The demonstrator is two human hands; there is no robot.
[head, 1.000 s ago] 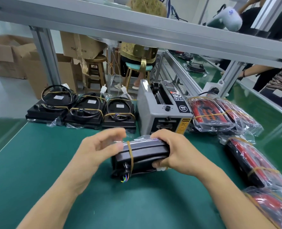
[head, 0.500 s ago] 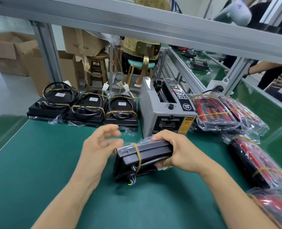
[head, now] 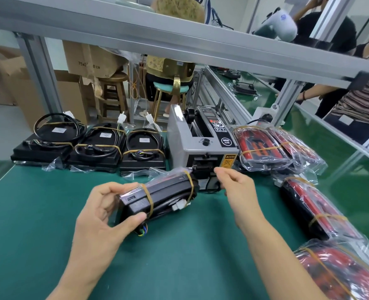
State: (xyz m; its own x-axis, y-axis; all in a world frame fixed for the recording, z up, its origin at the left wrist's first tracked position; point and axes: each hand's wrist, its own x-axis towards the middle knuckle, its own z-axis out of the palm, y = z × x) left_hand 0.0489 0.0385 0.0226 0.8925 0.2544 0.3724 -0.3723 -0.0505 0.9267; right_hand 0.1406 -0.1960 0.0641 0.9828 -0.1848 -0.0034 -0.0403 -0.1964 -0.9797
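My left hand (head: 101,213) grips the near end of a black boxy unit (head: 164,198), thumb underneath and fingers over the top. The unit is wrapped in a clear plastic bag with two yellow rubber bands round it; a white connector and coloured wires stick out. It is held just above the green mat (head: 38,224). My right hand (head: 237,187) is off the unit, its index finger and thumb spread at the front outlet of the grey tape dispenser (head: 185,137). I see no tape between those fingers.
Three black units with coiled cables (head: 97,148) lie in a row at the back left. Bagged red-and-black units (head: 259,146) are piled at the right, more along the right edge (head: 309,208). An aluminium beam (head: 179,33) crosses overhead. People (head: 363,94) work at the right.
My right hand let go of the unit and moved up to the tape dispenser's outlet. My left hand took hold of the unit and turned it, so the connector now shows.
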